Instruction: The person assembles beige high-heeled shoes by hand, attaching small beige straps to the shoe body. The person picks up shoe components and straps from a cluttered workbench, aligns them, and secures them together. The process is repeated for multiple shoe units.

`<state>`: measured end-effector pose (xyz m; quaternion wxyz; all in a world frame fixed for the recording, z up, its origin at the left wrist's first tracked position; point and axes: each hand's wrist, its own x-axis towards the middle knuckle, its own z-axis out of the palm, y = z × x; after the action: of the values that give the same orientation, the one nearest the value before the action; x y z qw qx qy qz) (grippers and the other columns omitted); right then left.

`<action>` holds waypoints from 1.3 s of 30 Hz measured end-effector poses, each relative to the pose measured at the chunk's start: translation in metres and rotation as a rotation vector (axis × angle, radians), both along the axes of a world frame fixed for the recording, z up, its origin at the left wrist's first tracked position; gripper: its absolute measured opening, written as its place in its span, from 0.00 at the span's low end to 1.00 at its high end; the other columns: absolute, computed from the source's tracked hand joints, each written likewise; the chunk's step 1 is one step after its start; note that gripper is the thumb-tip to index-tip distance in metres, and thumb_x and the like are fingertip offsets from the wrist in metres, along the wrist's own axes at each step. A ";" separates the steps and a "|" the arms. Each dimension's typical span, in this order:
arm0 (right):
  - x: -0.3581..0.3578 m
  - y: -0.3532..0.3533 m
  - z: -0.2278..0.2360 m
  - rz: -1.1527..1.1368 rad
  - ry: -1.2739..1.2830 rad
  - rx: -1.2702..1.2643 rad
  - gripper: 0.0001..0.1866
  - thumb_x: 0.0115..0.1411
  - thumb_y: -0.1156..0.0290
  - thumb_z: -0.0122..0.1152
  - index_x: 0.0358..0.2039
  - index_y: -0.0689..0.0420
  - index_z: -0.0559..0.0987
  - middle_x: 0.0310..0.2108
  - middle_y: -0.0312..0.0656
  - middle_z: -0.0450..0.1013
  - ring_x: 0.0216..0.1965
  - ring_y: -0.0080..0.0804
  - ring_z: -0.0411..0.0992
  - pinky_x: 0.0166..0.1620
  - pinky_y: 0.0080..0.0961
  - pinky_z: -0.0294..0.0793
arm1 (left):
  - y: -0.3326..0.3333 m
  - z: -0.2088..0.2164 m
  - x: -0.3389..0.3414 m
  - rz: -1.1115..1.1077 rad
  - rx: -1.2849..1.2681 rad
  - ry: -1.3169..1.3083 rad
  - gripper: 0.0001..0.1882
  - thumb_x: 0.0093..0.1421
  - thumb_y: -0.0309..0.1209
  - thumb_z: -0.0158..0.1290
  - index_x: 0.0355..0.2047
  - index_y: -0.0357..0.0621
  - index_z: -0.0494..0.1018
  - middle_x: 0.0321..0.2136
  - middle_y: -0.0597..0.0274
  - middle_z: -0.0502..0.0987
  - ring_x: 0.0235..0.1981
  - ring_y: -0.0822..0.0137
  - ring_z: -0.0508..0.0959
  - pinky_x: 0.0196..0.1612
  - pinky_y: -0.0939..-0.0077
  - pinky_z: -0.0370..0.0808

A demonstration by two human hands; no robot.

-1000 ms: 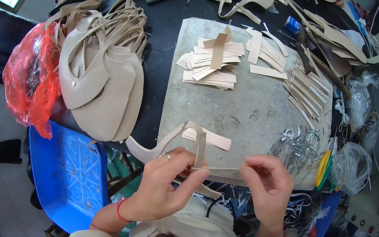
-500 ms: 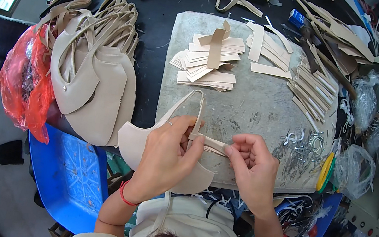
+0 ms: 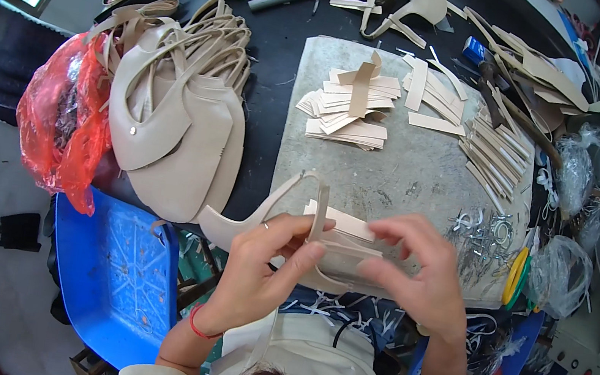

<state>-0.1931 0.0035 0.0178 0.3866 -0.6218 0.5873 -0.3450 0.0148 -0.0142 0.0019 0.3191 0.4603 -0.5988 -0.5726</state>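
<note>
My left hand (image 3: 269, 271) grips a beige leather bag panel (image 3: 221, 227) by its narrow looped strap (image 3: 323, 200), thumb and forefinger pinching it just above the mat's near edge. A pale leather strip (image 3: 345, 222) lies across behind the strap, with another strip end below it pointing right. My right hand (image 3: 419, 269) is at the right of these strip ends, thumb and fingers apart, and I see nothing held in it. Much of the panel's lower part is hidden behind my left hand.
A grey cutting mat (image 3: 409, 172) carries stacks of pale strips (image 3: 358, 100), rolled strips (image 3: 496, 157) and metal rings (image 3: 501, 230). Stacked leather panels (image 3: 198, 150), a red plastic bag (image 3: 61, 115) and a blue tray (image 3: 123, 270) are at left. Yellow-handled scissors (image 3: 514, 275) lie right.
My right fingers have come off the strip and spread apart. The strip, earlier wrapped around the strap, now shows separated ends. The view has shifted, so the table appears farther right.
</note>
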 end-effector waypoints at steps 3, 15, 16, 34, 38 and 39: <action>0.019 -0.003 0.004 0.210 -0.183 0.088 0.11 0.49 0.70 0.68 0.31 0.60 0.78 0.27 0.42 0.73 0.29 0.33 0.71 0.32 0.26 0.69 | 0.010 0.002 0.006 0.034 -0.036 0.081 0.13 0.59 0.25 0.54 0.44 0.34 0.74 0.29 0.55 0.77 0.26 0.70 0.79 0.31 0.79 0.75; 0.017 -0.010 0.027 0.041 -0.272 -0.085 0.06 0.51 0.75 0.65 0.30 0.60 0.79 0.29 0.41 0.73 0.29 0.30 0.70 0.34 0.22 0.70 | 0.031 0.094 0.048 0.308 -0.545 -0.321 0.13 0.53 0.18 0.49 0.40 0.29 0.74 0.28 0.56 0.74 0.25 0.69 0.74 0.31 0.79 0.71; 0.001 -0.017 0.022 -0.039 -0.065 -0.195 0.06 0.53 0.73 0.63 0.31 0.60 0.78 0.30 0.43 0.72 0.31 0.36 0.70 0.36 0.27 0.70 | 0.028 0.104 0.057 0.320 -0.592 -0.306 0.15 0.55 0.19 0.45 0.43 0.30 0.72 0.29 0.58 0.73 0.27 0.71 0.74 0.31 0.81 0.69; -0.136 -0.043 -0.054 -0.373 0.803 -0.610 0.02 0.56 0.77 0.55 0.31 0.60 0.72 0.30 0.45 0.70 0.34 0.44 0.68 0.39 0.36 0.65 | -0.029 0.020 0.018 0.166 -0.707 -0.534 0.14 0.53 0.20 0.55 0.41 0.39 0.74 0.36 0.52 0.75 0.36 0.54 0.76 0.40 0.66 0.72; -0.124 -0.043 -0.049 -0.374 0.776 -0.619 0.05 0.54 0.77 0.58 0.33 0.59 0.75 0.30 0.44 0.72 0.34 0.42 0.70 0.39 0.34 0.68 | -0.009 0.004 -0.015 -0.056 -0.655 -0.296 0.16 0.51 0.20 0.57 0.41 0.39 0.75 0.35 0.54 0.75 0.34 0.57 0.77 0.37 0.70 0.73; -0.116 -0.037 -0.045 -0.402 0.660 -0.559 0.06 0.53 0.77 0.60 0.33 0.58 0.76 0.31 0.44 0.72 0.33 0.42 0.71 0.38 0.32 0.69 | -0.004 0.001 -0.021 -0.100 -0.617 -0.233 0.15 0.51 0.20 0.57 0.41 0.39 0.75 0.36 0.54 0.76 0.35 0.58 0.77 0.37 0.71 0.73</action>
<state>-0.3093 -0.0340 -0.0273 -0.0771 -0.6523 0.6721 -0.3419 -0.0066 -0.0183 0.0027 0.3443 0.3744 -0.7982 -0.3226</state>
